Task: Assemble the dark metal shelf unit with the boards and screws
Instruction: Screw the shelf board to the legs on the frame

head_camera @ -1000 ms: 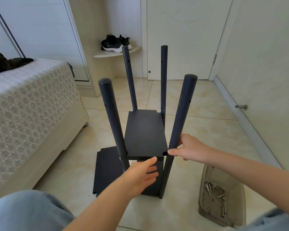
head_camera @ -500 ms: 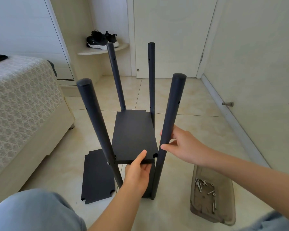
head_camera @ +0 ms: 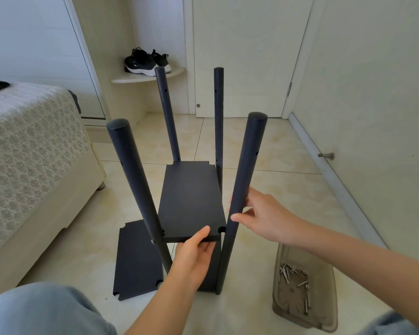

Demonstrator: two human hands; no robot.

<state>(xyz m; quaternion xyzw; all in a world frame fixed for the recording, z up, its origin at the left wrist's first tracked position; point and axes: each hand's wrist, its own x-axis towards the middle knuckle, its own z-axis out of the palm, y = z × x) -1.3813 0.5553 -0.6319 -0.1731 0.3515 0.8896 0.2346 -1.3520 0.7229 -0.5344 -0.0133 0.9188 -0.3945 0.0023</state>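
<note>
Setting: a home bedroom. Evidence: a bed (head_camera: 29, 146) with a lace-patterned cover along the left; a pair of black sneakers (head_camera: 144, 61) on a small corner shelf (head_camera: 131, 79) at the far wall; a pale closed door (head_camera: 247, 56) just right of it; a door stop (head_camera: 325, 155) on the right wall; glossy cream floor tiles (head_camera: 288, 187) underfoot.
</note>
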